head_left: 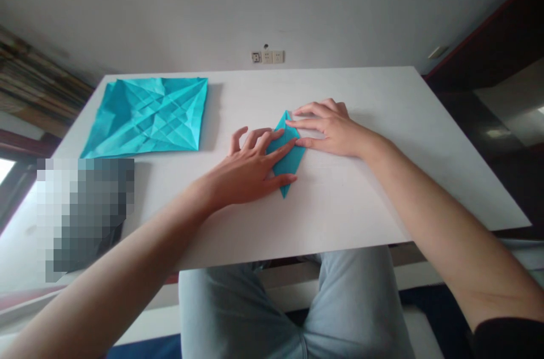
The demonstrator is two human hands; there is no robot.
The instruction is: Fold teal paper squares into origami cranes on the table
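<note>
A small piece of turquoise paper (288,164), folded into a pointed kite-like diamond, lies on the white table with one tip toward me and one toward the wall. My left hand (255,163) rests over its left side, fingers spread and pressing on the paper. From the right, my right hand (329,129) reaches in with its fingers stretched out. Its fingertips touch the paper's upper right edge. Part of the paper's left side is hidden under my left hand.
A larger creased turquoise sheet (153,115) lies at the table's far left. Below it, a blurred-out dark object (91,212) stands at the left edge. The white table (352,206) ends near my legs, and wall sockets (267,56) sit beyond its back edge.
</note>
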